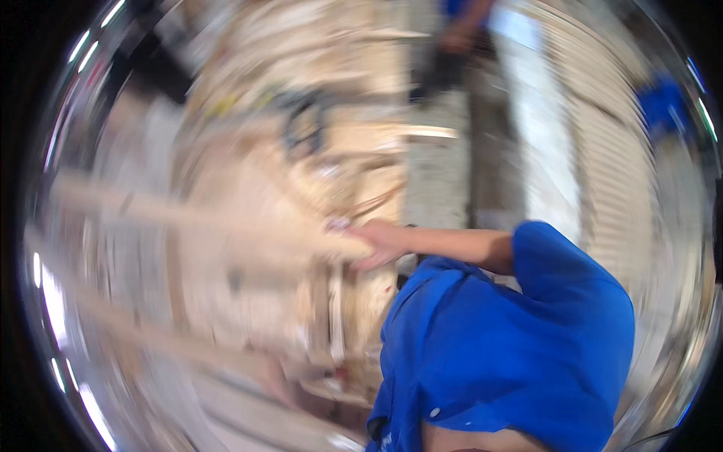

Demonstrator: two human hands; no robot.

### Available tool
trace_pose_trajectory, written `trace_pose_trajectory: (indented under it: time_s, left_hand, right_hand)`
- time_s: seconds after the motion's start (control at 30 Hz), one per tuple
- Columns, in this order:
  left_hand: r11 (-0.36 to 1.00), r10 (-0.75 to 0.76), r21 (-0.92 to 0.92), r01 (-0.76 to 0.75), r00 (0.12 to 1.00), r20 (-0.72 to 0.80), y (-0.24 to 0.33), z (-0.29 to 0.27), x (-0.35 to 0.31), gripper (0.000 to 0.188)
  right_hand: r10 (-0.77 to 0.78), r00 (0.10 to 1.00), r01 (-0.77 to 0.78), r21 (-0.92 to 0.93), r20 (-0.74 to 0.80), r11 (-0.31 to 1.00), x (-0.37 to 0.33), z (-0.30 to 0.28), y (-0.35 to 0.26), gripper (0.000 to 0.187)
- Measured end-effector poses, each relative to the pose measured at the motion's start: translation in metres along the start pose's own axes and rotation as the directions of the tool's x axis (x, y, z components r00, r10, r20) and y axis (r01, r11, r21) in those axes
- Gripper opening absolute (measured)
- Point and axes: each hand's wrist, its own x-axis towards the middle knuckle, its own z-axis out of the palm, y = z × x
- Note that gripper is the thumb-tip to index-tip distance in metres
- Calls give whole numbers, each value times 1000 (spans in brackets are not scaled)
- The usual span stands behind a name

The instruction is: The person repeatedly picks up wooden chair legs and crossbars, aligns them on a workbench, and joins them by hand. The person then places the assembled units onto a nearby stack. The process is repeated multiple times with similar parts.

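Blue shirt [504,354] — right hand [382,241] grasps wooden board [211,220] — left hand [277,380] too blurred to tell.

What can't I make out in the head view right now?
All in the head view:
- Left hand: finger grip lost to motion blur.
- Upper board, held in the right hand: far end smeared by blur.
- Dark object: kind unclear, blurred.
- Co-worker's arm: cut off by the top edge.
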Motion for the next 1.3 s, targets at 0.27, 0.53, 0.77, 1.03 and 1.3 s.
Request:
trace_pose_trajectory:
  time_s: [0.27, 0.53, 0.77, 1.03, 1.3]
  left_hand:
    - [888, 205, -446, 109, 775, 598, 120, 163, 79, 63]
    - [877, 382, -464, 123, 408, 829, 269, 321, 9, 52]
    - [715, 681, -694, 82, 143, 718, 389, 442, -69, 40]
    - [540, 841, -839, 61, -30, 540, 508, 533, -141, 54]
    - [363, 931, -919, 156, -12, 366, 609, 555, -199, 42]
  right_hand:
    - [96, 739, -423, -348, -667, 836, -199, -17, -93, 42]
    - [219, 29, -851, 91, -975, 517, -418, 44, -165, 48]
    - [-3, -501, -860, 497, -866, 117, -577, 91, -215, 43]
    - [-375, -374, -682, 525, -848, -509, -679, 146, -430, 61]
    - [-386, -384, -41, 433, -839, -901, -602, 119, -601, 47]
